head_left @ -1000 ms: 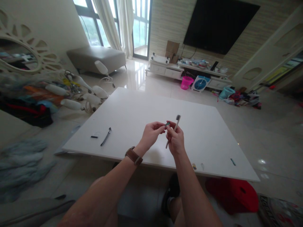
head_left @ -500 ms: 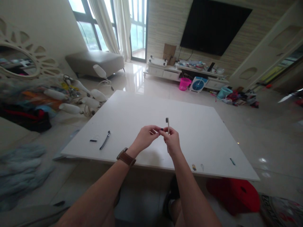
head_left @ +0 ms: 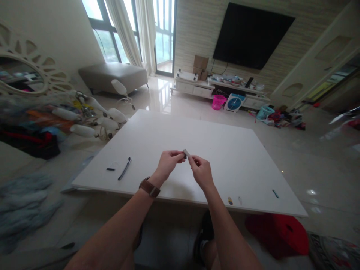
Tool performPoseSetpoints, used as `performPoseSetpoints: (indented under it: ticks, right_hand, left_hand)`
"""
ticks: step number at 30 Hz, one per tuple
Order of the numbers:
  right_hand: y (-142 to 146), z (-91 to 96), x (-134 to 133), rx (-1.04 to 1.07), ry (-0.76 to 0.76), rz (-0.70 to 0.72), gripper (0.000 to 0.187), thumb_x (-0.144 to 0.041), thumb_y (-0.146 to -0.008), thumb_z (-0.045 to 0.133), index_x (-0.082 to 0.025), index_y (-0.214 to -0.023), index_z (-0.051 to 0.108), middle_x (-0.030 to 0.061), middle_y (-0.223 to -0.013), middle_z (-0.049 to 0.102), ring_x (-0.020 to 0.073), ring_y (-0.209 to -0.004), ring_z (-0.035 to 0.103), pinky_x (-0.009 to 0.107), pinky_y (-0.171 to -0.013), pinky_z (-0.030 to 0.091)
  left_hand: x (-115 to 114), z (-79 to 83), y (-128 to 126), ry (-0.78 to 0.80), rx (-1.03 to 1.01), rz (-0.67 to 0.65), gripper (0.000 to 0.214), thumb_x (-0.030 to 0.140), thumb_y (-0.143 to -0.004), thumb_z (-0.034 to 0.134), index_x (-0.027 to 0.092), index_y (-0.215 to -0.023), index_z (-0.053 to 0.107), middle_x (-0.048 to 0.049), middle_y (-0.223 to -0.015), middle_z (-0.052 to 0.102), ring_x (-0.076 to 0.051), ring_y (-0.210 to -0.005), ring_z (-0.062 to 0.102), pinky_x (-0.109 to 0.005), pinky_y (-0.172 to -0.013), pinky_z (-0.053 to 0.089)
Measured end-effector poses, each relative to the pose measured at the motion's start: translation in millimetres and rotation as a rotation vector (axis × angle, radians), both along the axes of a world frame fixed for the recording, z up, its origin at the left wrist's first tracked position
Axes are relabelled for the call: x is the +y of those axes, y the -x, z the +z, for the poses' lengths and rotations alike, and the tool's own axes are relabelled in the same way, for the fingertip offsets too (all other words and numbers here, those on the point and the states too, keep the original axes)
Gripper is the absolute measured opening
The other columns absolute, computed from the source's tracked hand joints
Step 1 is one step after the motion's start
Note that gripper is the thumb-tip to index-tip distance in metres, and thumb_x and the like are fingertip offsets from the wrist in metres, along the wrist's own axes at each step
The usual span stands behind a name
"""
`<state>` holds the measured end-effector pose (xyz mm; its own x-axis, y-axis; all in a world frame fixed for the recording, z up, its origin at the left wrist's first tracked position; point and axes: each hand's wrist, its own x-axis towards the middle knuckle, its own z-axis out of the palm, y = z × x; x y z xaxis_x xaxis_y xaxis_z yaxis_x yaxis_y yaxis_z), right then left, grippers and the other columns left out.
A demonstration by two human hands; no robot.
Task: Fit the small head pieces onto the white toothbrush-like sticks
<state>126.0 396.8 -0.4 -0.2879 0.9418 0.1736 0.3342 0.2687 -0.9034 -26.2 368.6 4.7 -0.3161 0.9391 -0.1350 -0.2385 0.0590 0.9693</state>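
Above the near middle of the white board, my right hand [head_left: 201,173] is closed on a light-handled toothbrush [head_left: 186,152]. Its head end points left, and most of the handle is hidden in the fingers. My left hand [head_left: 168,164], with a brown watch on the wrist, pinches a small dark piece [head_left: 185,156] right at the brush's head. Whether the piece touches the bristles I cannot tell. To the left on the board lies a dark toothbrush [head_left: 124,169], with a short dark strip [head_left: 110,169] and a clear plastic bit [head_left: 114,164] beside it.
On the white board [head_left: 180,131] a small green piece [head_left: 275,194] lies at the right. Near the front edge are a yellow-and-dark piece [head_left: 230,201] and a clear piece [head_left: 240,200]. A red stool [head_left: 277,234] stands below the right front edge; a lamp [head_left: 107,122] lies beyond the left edge.
The toothbrush stood upright in my right hand; now it is tipped over with its head toward my left hand. My left hand has shifted slightly left with the dark piece.
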Motion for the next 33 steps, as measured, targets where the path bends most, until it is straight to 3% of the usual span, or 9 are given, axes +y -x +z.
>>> performPoseSetpoints:
  ticks: [5, 10, 15, 19, 24, 29, 33]
  right_hand:
    - [-8.2, 1.5, 3.8, -0.158, -0.150, -0.202, 0.036, -0.047, -0.092, 0.056, -0.018, -0.093, 0.078, 0.0029, -0.072, 0.066, 0.0124, -0.061, 0.052, 0.023, -0.058, 0.035]
    - [-8.6, -0.2, 2.9, -0.135, -0.120, -0.013, 0.035, -0.045, -0.094, 0.055, -0.018, -0.094, 0.078, 0.0017, -0.070, 0.066, 0.0113, -0.060, 0.051, 0.022, -0.057, 0.034]
    - [-9.0, 0.9, 2.5, -0.158, -0.144, -0.215, 0.031, -0.042, -0.093, 0.057, -0.019, -0.090, 0.077, 0.0013, -0.070, 0.066, 0.0109, -0.060, 0.051, 0.021, -0.056, 0.034]
    - [-8.4, -0.5, 4.3, -0.105, -0.100, -0.055, 0.032, -0.044, -0.093, 0.057, -0.021, -0.089, 0.078, -0.0019, -0.063, 0.062, 0.0097, -0.056, 0.050, 0.021, -0.054, 0.033]
    - [-5.5, 0.8, 5.3, -0.140, -0.147, -0.252, 0.032, -0.042, -0.095, 0.055, -0.021, -0.088, 0.077, -0.0008, -0.069, 0.065, 0.0110, -0.061, 0.052, 0.022, -0.056, 0.034]
    - [-5.0, 1.3, 4.2, -0.118, -0.102, -0.077, 0.030, -0.043, -0.093, 0.058, -0.022, -0.088, 0.078, -0.0024, -0.063, 0.063, 0.0105, -0.057, 0.051, 0.022, -0.054, 0.034]
    - [-7.3, -1.0, 9.9, -0.101, -0.138, -0.264, 0.031, -0.044, -0.094, 0.057, -0.022, -0.091, 0.079, -0.0009, -0.070, 0.066, 0.0113, -0.061, 0.053, 0.022, -0.057, 0.036]
  left_hand:
    - [1.6, -1.4, -0.5, 0.047, 0.062, 0.055, 0.021, 0.029, -0.067, 0.076, 0.010, -0.076, 0.076, -0.0096, -0.070, 0.073, -0.016, -0.065, 0.066, -0.028, -0.067, 0.052]
    - [3.0, -2.7, 1.5, 0.053, 0.131, 0.032, 0.025, 0.030, -0.067, 0.073, 0.010, -0.081, 0.077, -0.0085, -0.069, 0.073, -0.015, -0.066, 0.066, -0.026, -0.067, 0.051]
    - [2.3, 2.5, -1.0, 0.092, 0.122, 0.040, 0.030, 0.035, -0.064, 0.076, 0.009, -0.079, 0.077, -0.0098, -0.072, 0.074, -0.016, -0.066, 0.066, -0.028, -0.068, 0.052]
    - [3.6, 3.1, -1.9, 0.101, 0.086, 0.039, 0.035, 0.038, -0.060, 0.080, 0.011, -0.082, 0.078, -0.0088, -0.075, 0.075, -0.017, -0.069, 0.066, -0.028, -0.071, 0.053]
    - [6.0, -0.8, -1.5, 0.123, 0.048, 0.052, 0.038, 0.040, -0.055, 0.084, 0.012, -0.081, 0.077, -0.0079, -0.075, 0.075, -0.017, -0.070, 0.066, -0.029, -0.071, 0.053]
    - [6.2, 1.9, -1.8, 0.117, 0.055, 0.068, 0.036, 0.040, -0.055, 0.083, 0.014, -0.080, 0.078, -0.0064, -0.075, 0.075, -0.016, -0.069, 0.066, -0.028, -0.072, 0.054]
    - [5.2, 4.3, -1.9, 0.136, 0.073, 0.064, 0.036, 0.040, -0.055, 0.083, 0.014, -0.079, 0.077, -0.0065, -0.074, 0.075, -0.016, -0.068, 0.066, -0.027, -0.071, 0.053]
